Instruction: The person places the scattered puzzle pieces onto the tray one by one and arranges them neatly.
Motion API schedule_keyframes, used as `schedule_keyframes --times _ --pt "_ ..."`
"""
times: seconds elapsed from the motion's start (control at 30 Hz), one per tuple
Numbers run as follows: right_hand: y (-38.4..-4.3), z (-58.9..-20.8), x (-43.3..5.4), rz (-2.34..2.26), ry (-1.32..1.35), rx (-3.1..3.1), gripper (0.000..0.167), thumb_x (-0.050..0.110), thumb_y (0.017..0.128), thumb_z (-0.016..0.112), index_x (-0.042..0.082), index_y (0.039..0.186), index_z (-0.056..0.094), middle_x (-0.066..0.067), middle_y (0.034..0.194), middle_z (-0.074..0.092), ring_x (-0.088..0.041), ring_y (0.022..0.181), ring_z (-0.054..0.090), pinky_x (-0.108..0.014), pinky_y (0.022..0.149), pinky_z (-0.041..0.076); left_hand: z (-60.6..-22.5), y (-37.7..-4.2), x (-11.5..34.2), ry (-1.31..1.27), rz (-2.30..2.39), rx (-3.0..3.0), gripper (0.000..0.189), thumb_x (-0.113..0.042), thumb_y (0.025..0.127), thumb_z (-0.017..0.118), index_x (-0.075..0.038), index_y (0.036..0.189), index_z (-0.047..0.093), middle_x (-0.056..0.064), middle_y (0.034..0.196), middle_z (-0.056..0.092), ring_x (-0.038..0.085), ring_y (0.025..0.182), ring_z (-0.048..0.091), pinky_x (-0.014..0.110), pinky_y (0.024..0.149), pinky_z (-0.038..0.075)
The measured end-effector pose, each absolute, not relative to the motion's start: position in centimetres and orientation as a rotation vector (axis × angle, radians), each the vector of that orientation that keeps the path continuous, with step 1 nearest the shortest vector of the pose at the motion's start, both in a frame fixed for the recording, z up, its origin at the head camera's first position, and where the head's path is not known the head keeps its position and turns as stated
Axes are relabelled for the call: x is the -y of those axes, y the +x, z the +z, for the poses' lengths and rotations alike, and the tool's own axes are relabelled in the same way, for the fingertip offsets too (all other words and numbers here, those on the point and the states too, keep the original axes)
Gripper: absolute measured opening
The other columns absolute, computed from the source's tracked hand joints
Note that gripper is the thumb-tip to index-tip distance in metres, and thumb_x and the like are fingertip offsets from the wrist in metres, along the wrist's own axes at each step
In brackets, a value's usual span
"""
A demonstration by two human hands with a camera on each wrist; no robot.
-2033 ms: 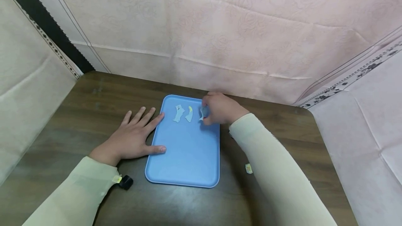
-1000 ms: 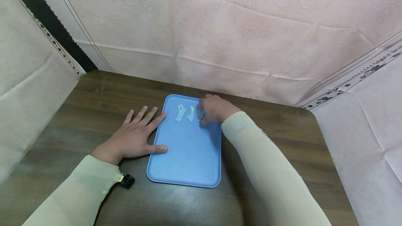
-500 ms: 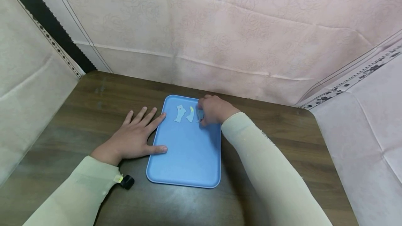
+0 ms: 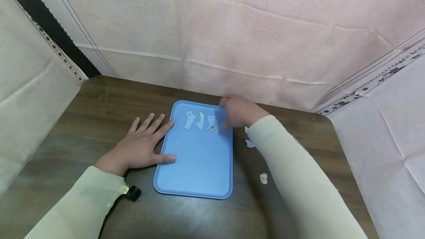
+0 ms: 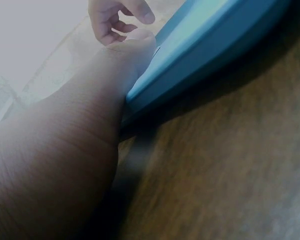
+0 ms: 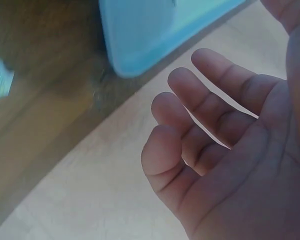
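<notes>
A blue rectangular tray [image 4: 194,169] lies on the table with three small light-blue paper pieces in a row near its far end. The left one [image 4: 189,120] is jagged, the middle one [image 4: 200,121] is curved with a yellow patch, and the right one [image 4: 211,122] has a red mark. My left hand [image 4: 136,148] is spread flat, its thumb over the tray's left rim and its little fingers' side on the table. Above the tray's far right corner is my right hand [image 4: 241,111], its fingers loosely bent around nothing, as the right wrist view shows.
Right of the tray, two pale blue pieces [image 4: 249,143] lie partly beside the right sleeve [image 4: 282,150]. A small yellowish piece [image 4: 263,178] sits nearer on the wooden table [image 4: 196,217]. A pale patterned cloth [image 4: 212,28] hangs behind the table's far edge.
My right hand has let go of the third paper piece, now lying on the tray, and has moved right. Pieces under the right arm have come into view. My left hand stays in place.
</notes>
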State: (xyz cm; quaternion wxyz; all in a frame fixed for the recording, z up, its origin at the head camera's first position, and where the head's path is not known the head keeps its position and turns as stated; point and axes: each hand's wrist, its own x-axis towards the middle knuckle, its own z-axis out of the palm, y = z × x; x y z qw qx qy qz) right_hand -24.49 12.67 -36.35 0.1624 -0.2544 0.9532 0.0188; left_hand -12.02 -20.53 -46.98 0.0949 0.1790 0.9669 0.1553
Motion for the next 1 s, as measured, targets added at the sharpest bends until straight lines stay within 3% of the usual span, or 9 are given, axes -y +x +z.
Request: schedule_keyframes --times 0.2,0.5,0.83,1.0 --pt "-24.4 -35.4 -14.4 0.028 -0.728 -2.726 0.061 0.032 0.087 0.094 0.007 0.139 0.074 -0.007 0.131 0.071 -0.028 0.11 0.065 -0.042 0.1 0.06 -46.9 -11.9 20.7 0.532 0.46 -2.866 0.124 -0.105 0.087 0.049 -0.036 0.183 0.011 0.014 0.191 0.011 0.051 0.176 0.002 0.083 0.133 -0.005" --pt "-24.1 -35.4 -17.4 -0.031 -0.646 -2.72 0.067 0.031 0.088 0.096 0.006 0.145 0.071 -0.012 0.145 0.071 -0.032 0.13 0.067 -0.048 0.114 0.058 -46.9 -12.0 20.7 0.535 0.465 -2.865 0.124 -0.104 0.087 0.05 -0.035 0.183 0.011 0.014 0.191 0.01 0.051 0.176 0.002 0.082 0.133 -0.005" --pt "-23.6 -35.8 -21.2 -0.1 -0.559 -2.698 0.066 0.029 0.091 0.089 0.004 0.148 0.068 -0.015 0.138 0.073 -0.033 0.127 0.066 -0.052 0.115 0.056 -46.9 -12.0 20.5 0.527 0.463 -2.856 0.125 -0.104 0.087 0.05 -0.035 0.183 0.011 0.014 0.191 0.01 0.051 0.176 0.001 0.083 0.133 -0.005" --pt "-22.5 -36.0 -22.4 -0.048 -0.494 -2.741 0.051 0.039 0.093 0.086 0.005 0.13 0.075 -0.011 0.12 0.075 -0.032 0.111 0.07 -0.052 0.099 0.06 -47.0 -12.0 20.6 0.526 0.458 -2.859 0.124 -0.104 0.087 0.051 -0.036 0.183 0.01 0.014 0.191 0.01 0.05 0.176 0.001 0.082 0.133 -0.006"
